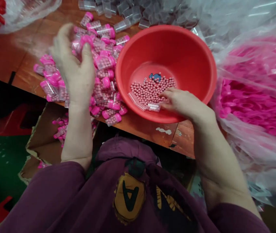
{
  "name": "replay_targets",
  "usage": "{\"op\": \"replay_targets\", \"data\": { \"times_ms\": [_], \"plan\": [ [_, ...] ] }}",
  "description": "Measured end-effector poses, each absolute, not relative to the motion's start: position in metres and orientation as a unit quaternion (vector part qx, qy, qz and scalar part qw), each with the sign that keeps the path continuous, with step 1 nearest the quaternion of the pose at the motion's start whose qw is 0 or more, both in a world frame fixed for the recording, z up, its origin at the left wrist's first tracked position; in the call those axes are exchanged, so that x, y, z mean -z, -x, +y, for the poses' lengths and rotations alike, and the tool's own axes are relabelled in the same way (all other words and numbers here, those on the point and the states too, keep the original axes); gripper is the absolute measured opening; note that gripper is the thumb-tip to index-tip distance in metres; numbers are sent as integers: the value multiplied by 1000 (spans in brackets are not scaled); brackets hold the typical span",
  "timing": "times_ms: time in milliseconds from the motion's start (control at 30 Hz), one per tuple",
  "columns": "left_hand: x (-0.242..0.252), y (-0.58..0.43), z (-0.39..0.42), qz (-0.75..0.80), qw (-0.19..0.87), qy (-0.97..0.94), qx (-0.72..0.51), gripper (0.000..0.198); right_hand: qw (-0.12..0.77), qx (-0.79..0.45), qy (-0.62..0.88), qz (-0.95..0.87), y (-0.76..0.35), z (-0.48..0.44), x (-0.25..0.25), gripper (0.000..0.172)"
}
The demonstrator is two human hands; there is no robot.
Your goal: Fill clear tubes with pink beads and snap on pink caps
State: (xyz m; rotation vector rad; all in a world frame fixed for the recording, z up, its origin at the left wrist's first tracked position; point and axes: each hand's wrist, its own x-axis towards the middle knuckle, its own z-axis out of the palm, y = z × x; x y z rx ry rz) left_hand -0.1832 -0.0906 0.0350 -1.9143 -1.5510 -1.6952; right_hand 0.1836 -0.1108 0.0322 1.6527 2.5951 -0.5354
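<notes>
Dozens of small clear plastic vials with pink caps (104, 61), already filled with beads, lie heaped on the brown wooden table (23, 64), so I judge a good share of the filling done. My left hand (74, 68) is over that heap, fingers curled round one pink-capped vial. My right hand (181, 103) is down in the round red plastic basin (196, 61), fingers loosely bent over the small pink beads (150, 89) and touching an uncapped clear vial (154, 106) lying among them. Plenty remains: beads still cover part of the basin floor, empty clear vials (133, 14) are piled beyond it, and loose pink caps in a clear plastic bag (254, 106) sit to the right.
</notes>
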Motion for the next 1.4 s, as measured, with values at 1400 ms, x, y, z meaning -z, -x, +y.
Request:
{"op": "replay_targets", "data": {
  "times_ms": [1400],
  "plan": [
    [-13, 23, -5, -351, 10, 930, -109, 30, -271, 124, -603, 740, -208, -179, -68, 28]
  ]
}}
